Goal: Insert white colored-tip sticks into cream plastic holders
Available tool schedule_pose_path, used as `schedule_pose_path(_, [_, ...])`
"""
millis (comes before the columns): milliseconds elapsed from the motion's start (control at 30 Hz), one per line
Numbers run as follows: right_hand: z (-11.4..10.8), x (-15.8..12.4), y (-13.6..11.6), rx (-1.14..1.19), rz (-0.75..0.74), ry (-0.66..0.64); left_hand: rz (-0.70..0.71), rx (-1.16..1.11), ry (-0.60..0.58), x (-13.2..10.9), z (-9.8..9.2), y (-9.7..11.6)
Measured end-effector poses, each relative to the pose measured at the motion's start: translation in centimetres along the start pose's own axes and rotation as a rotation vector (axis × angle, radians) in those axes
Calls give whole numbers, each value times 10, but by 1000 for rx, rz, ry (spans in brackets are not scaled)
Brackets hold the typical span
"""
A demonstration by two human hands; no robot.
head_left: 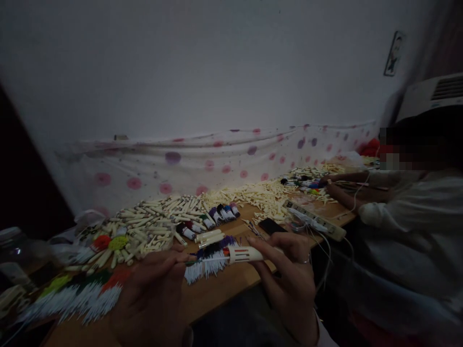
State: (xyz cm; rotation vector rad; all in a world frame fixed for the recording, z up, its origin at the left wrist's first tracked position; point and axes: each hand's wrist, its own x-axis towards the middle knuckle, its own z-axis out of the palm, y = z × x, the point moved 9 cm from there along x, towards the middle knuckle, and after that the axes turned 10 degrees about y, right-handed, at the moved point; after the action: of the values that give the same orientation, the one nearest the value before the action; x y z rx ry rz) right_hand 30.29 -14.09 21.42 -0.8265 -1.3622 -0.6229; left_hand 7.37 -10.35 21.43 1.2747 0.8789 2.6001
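My right hand [289, 277] is closed round a white pen barrel [246, 254] with coloured slots near its end, held level above the table edge. My left hand [155, 294] pinches a thin white refill [208, 260] whose tip sits at the barrel's open end. Just behind the two hands lies a fan of thin refills [206, 270] with purple and dark tips. A second spread of green, red and dark tipped refills [79, 294] lies at the lower left.
A wooden table [217, 294] carries heaps of cream pen barrels [152, 221] and small cream parts [264, 195]. A black phone [272, 225] and a power strip [314, 220] lie right of centre. Another person [408, 241] in white works at the right. Spotted cloth [202, 164] hangs behind.
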Motion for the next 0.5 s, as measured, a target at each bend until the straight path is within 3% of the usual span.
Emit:
schedule_pose_path(267, [-2, -1, -4, -7, -17, -12, -62, -145, 24, -2, 4, 5])
schedule_pose_path(500, [4, -5, -6, -20, -24, -53, -64, -160, -110, -18, 20, -3])
